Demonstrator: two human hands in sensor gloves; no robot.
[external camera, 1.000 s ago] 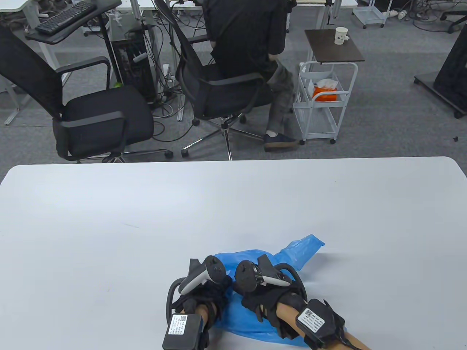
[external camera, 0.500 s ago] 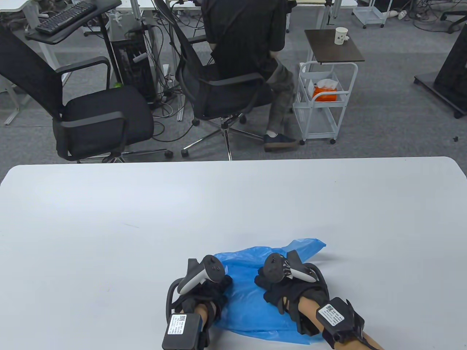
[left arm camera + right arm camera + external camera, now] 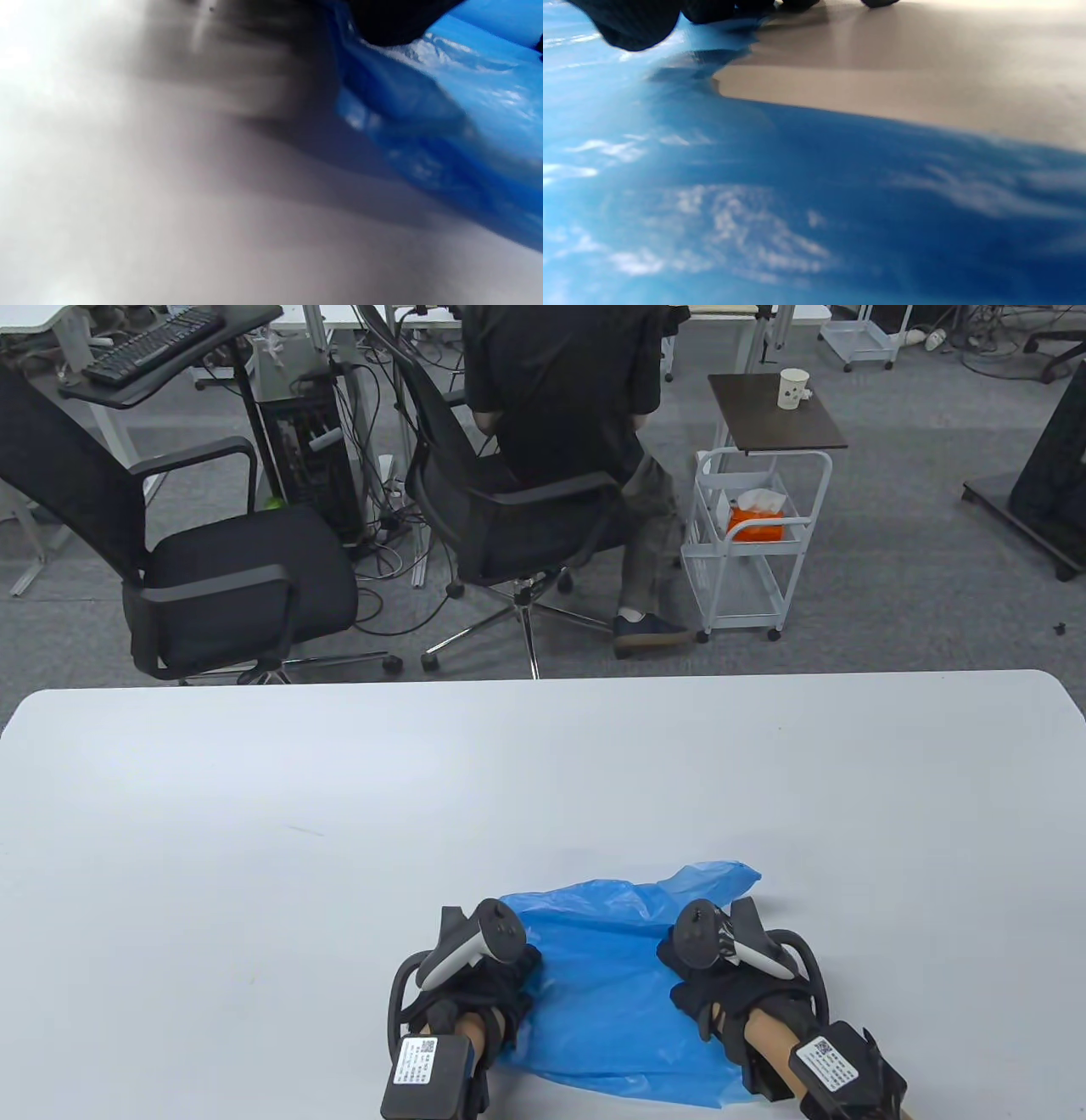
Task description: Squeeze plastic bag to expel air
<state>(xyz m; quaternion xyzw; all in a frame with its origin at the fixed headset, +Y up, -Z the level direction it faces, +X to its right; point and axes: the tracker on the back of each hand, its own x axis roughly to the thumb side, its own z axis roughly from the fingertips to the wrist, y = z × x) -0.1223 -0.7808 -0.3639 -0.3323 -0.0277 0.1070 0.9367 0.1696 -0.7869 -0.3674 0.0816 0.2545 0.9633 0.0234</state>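
White table (image 3: 254,780), office chairs and carpet beyond. Left hand (image 3: 475,984) palm-down, pressing left edge of blue plastic bag (image 3: 594,984); finger spread hidden under tracker. Right hand (image 3: 730,993) pressing bag's right side, fingertips (image 3: 636,21) at bag's edge on table. Bag flat near table's front edge, between both hands, one crumpled corner reaching far right.
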